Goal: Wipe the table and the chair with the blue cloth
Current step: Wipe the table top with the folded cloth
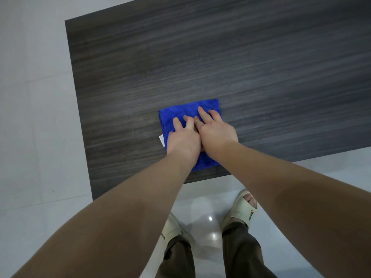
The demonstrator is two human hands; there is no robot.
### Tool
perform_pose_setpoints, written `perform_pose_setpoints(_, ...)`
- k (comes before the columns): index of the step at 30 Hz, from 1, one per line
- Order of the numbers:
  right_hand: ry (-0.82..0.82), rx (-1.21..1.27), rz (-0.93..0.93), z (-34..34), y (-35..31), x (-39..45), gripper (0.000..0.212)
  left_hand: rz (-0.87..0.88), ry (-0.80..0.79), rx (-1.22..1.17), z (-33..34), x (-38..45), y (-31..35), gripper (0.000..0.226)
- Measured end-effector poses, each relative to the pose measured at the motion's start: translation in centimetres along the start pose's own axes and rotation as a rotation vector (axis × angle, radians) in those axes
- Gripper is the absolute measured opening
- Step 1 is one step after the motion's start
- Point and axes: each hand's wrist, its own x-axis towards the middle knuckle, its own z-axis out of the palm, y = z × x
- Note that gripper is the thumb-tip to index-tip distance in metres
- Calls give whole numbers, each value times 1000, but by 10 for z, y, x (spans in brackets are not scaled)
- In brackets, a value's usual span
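Hands are pressing down together on the blue cloth (190,115), side by side and touching. The left hand (183,140) is lying palm down with its fingers (177,122) spread and slightly bent onto the fabric; the right hand (215,132) is overlapping it a little at the inner edge, fingers stretched forward and flat. Neither is gripping or bunching the cloth; both are simply bearing on it from above.

Under them the cloth is sitting folded into a rough square, with a small white tag (161,140) sticking out at its left side. It is resting on the dark wood-grain table (261,67), near the near edge and toward the left half of the top. Beyond the table, pale floor tiles (36,117) are showing at left, and cream slippers (244,209) are standing on the glossy floor just near of the table edge.

No chair is appearing in view. Judging from this, the table-wiping step is under way, with the far and right stretches of the top likely waiting. The next stroke is calling for steady downward pressure while sliding the cloth outward, keeping the fold from riding up.
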Motion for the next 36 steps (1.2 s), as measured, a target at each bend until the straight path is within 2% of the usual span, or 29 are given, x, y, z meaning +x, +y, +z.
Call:
perform_pose_setpoints(24,1,-8,-30,-21,123,-16,67,1,-1,-33,-38,30,114,71)
perform_pose_setpoints(36,-34,32,52,-23,118,-14,65,59,-5,-38,-42,31,110,66)
